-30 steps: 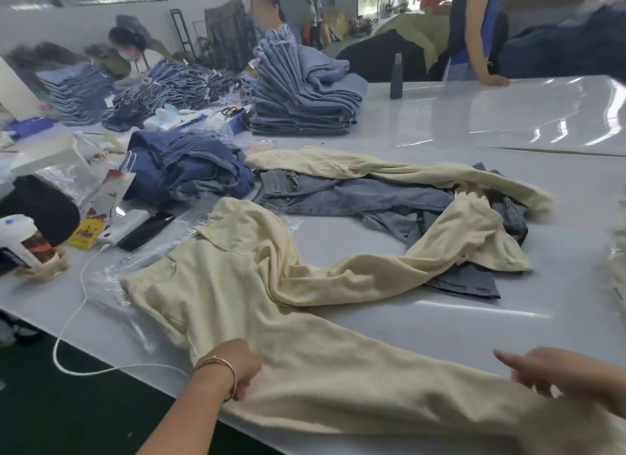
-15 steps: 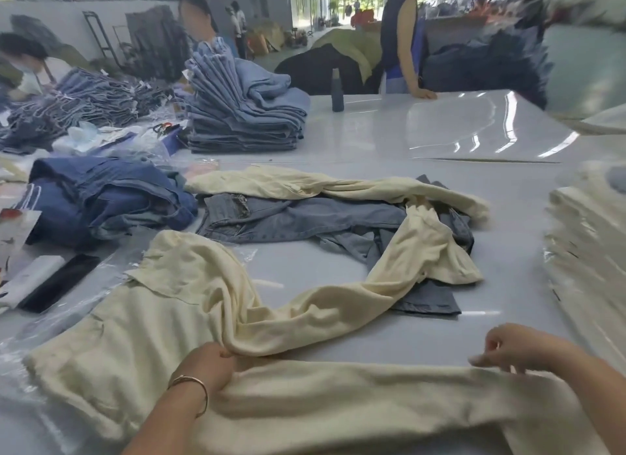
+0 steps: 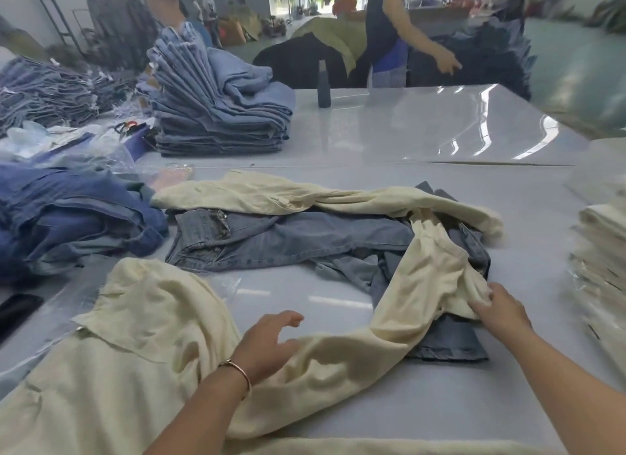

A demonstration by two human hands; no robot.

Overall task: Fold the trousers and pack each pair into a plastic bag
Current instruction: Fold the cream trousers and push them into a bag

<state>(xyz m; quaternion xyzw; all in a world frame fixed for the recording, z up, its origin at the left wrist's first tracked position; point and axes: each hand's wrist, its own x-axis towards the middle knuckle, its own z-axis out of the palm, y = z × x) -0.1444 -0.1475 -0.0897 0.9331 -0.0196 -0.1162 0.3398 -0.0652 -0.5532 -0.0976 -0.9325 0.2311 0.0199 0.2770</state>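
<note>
Around the grey jeans [image 3: 288, 241] lying mid-table, bare tabletop [image 3: 423, 129] opens beyond them, up to a dark bottle [image 3: 324, 85]. Left of the jeans a heap of blue denim [image 3: 67, 224] blocks passage; right of them stands a stack of bagged cream trousers [image 3: 603, 268]. Nearer than the jeans, a cream trouser leg [image 3: 389, 322] loops round a small bare patch.

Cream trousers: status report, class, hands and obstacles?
Left hand open on cream trousers. Right hand pinching far leg end. Leg draped over grey jeans.
</note>
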